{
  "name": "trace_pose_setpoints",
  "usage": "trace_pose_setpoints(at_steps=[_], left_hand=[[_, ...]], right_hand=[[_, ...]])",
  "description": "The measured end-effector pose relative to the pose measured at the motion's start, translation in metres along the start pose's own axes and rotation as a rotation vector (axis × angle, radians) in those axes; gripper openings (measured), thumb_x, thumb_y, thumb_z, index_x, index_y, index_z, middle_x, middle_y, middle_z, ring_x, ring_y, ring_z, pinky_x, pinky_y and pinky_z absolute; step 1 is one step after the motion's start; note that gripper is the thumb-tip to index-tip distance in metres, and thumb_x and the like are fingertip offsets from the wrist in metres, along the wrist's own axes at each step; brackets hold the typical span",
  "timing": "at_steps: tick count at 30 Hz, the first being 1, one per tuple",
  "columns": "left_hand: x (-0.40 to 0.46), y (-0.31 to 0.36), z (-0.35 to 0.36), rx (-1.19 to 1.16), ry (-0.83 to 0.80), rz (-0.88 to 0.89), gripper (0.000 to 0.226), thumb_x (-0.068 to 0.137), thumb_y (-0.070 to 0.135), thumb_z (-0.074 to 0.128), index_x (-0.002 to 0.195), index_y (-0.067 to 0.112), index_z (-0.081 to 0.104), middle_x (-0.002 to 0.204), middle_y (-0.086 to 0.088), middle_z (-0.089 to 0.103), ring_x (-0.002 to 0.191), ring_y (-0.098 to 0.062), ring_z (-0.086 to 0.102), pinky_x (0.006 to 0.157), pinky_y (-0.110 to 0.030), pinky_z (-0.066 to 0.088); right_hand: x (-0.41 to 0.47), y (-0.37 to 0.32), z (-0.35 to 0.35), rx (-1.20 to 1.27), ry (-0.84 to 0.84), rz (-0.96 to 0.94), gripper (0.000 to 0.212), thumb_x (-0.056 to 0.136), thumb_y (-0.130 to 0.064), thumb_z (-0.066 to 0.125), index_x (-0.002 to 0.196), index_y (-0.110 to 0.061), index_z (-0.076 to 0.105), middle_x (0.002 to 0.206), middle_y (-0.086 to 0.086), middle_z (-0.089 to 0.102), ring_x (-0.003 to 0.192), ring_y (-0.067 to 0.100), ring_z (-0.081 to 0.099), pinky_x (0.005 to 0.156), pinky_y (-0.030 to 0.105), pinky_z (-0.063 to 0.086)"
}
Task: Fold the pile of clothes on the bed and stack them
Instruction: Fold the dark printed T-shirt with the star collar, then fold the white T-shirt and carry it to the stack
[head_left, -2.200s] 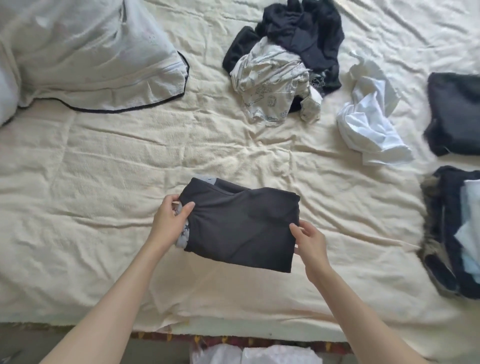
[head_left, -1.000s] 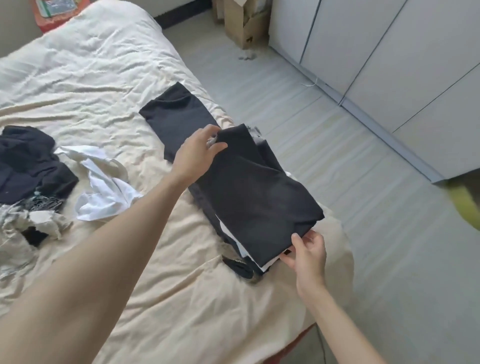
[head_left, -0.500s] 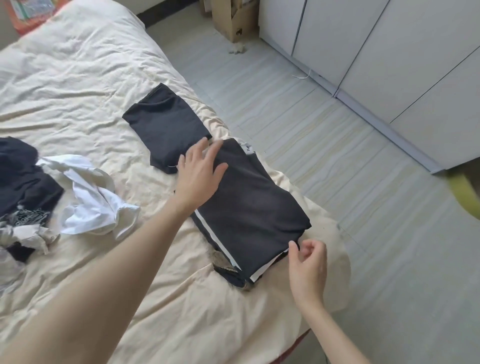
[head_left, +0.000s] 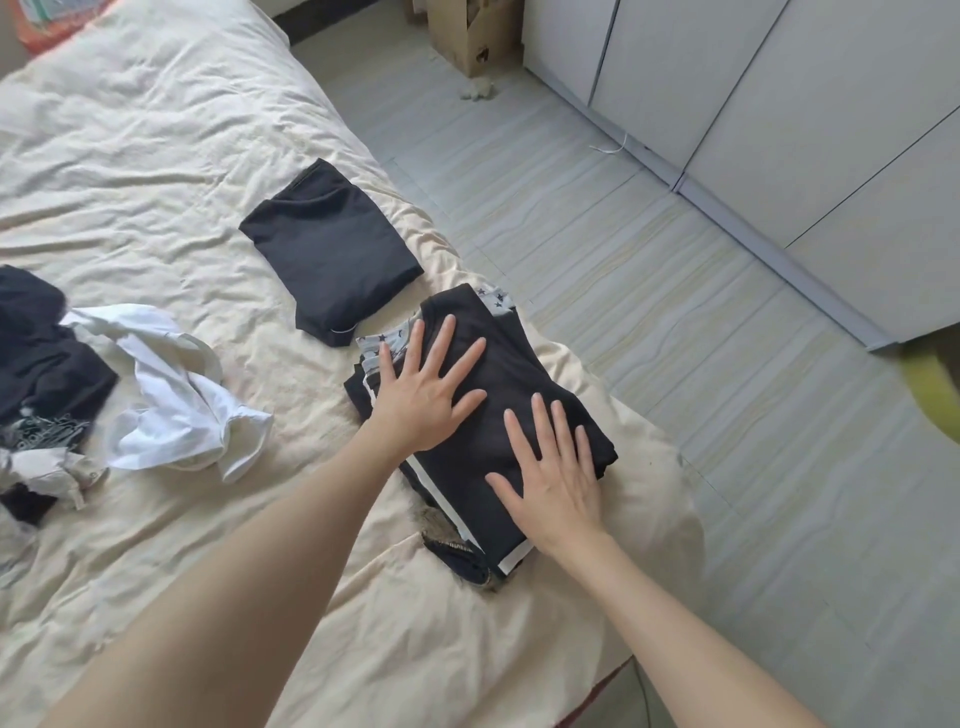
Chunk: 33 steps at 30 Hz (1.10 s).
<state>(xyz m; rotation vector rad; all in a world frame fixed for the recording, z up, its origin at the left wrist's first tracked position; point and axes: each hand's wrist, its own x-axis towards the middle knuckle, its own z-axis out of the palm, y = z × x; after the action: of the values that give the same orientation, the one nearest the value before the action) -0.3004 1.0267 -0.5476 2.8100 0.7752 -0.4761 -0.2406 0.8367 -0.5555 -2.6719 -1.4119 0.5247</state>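
A stack of folded dark clothes (head_left: 511, 374) lies near the bed's right edge, with a black garment on top and a star-patterned waistband showing at its far end. My left hand (head_left: 428, 387) presses flat on the stack's far left part, fingers spread. My right hand (head_left: 553, 475) presses flat on its near right part. A separate folded black garment (head_left: 332, 249) lies just beyond the stack. Unfolded clothes wait at the left: a crumpled white shirt (head_left: 166, 389) and a dark heap (head_left: 36, 364).
The cream sheet of the bed (head_left: 156, 156) is wrinkled. The bed's edge runs diagonally beside the stack, with grey floor (head_left: 675, 338) to the right. White wardrobe doors (head_left: 805, 104) and a cardboard box (head_left: 472, 36) stand beyond.
I carried the folded black garment from the middle of the bed to the stack at the right and laid it on top. Both hands let go and now press flat on it.
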Motion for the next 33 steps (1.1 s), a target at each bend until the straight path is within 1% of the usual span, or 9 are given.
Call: trace_pose_setpoints(at_steps=[3,6,10,13,17,23,25,28,33], left_hand=[[0.0,0.0,-0.007,-0.01,-0.045,-0.013,0.062,0.092,0.064,0.014,0.144,0.047,-0.014,0.156,0.006,-0.023,0.144,-0.027,-0.02,0.111,-0.06,-0.007],[-0.014,0.005,-0.013,-0.094,0.051,-0.017,0.059,0.097,0.054,0.021,0.148,0.041,-0.005,0.159,0.004,-0.015,0.144,-0.027,-0.018,0.112,-0.058,-0.007],[-0.08,0.0,0.01,-0.408,0.277,-0.144,0.057,0.1,0.036,0.036,0.15,0.035,0.008,0.16,0.002,-0.003,0.146,-0.025,-0.01,0.115,-0.051,-0.001],[-0.146,-0.03,0.054,-0.451,0.127,-0.329,0.054,0.102,0.033,0.031,0.15,0.034,0.006,0.16,0.0,-0.005,0.147,-0.023,-0.009,0.116,-0.048,0.003],[-0.219,-0.1,0.112,-0.352,-0.178,-0.56,0.056,0.101,0.036,0.028,0.151,0.032,0.002,0.159,-0.002,-0.011,0.147,-0.022,-0.008,0.115,-0.049,0.008],[-0.282,-0.195,0.174,-0.434,-0.342,-0.786,0.074,0.096,0.043,0.044,0.15,0.033,-0.006,0.158,-0.005,-0.018,0.146,-0.028,-0.009,0.112,-0.057,0.014],[-0.286,-0.216,0.191,-0.521,-0.343,-0.841,0.079,0.095,0.042,0.047,0.149,0.034,-0.01,0.157,-0.005,-0.021,0.145,-0.029,-0.012,0.113,-0.059,0.011],[-0.286,-0.233,0.213,-0.583,-0.356,-0.846,0.084,0.093,0.046,0.051,0.148,0.036,-0.011,0.156,0.0,-0.025,0.145,-0.027,-0.015,0.111,-0.062,0.01],[-0.274,-0.245,0.238,-0.639,-0.362,-0.826,0.085,0.09,0.047,0.053,0.148,0.04,-0.009,0.156,0.003,-0.023,0.145,-0.023,-0.015,0.109,-0.064,0.012]], right_hand=[[0.004,-0.002,-0.009,-0.013,-0.081,0.006,0.073,0.095,-0.056,0.032,0.151,-0.028,-0.004,0.159,0.007,-0.015,0.146,0.027,-0.014,0.116,0.046,-0.005],[-0.001,-0.011,-0.027,0.042,-0.065,0.019,0.07,0.096,-0.049,0.038,0.152,-0.024,0.007,0.16,0.008,-0.007,0.147,0.027,-0.009,0.116,0.046,-0.004],[-0.02,-0.045,-0.042,0.078,0.138,-0.135,0.063,0.083,-0.025,0.07,0.138,-0.007,0.046,0.147,0.019,0.037,0.137,0.037,0.035,0.11,0.055,0.026],[-0.025,-0.086,-0.031,0.086,0.163,-0.31,0.062,0.075,-0.017,0.076,0.132,-0.004,0.054,0.138,0.019,0.049,0.129,0.035,0.047,0.103,0.056,0.038],[-0.019,-0.144,0.007,0.065,0.017,-0.447,0.061,0.072,-0.016,0.079,0.128,-0.004,0.058,0.132,0.018,0.056,0.122,0.033,0.054,0.099,0.054,0.043],[0.013,-0.221,0.08,-0.104,-0.251,-0.575,0.056,0.097,-0.028,0.048,0.148,-0.014,0.028,0.155,0.011,0.026,0.145,0.027,0.02,0.117,0.044,0.015],[0.037,-0.245,0.093,-0.133,-0.223,-0.59,0.055,0.097,-0.028,0.046,0.148,-0.015,0.028,0.156,0.009,0.024,0.145,0.024,0.017,0.116,0.044,0.015],[0.08,-0.283,0.103,-0.164,-0.085,-0.593,0.054,0.092,-0.012,0.053,0.143,-0.01,0.038,0.151,0.012,0.033,0.143,0.027,0.024,0.114,0.047,0.018],[0.15,-0.326,0.117,-0.223,-0.037,-0.432,0.059,0.093,-0.011,0.049,0.147,-0.016,0.026,0.153,0.009,0.027,0.14,0.028,0.024,0.108,0.047,0.023]])
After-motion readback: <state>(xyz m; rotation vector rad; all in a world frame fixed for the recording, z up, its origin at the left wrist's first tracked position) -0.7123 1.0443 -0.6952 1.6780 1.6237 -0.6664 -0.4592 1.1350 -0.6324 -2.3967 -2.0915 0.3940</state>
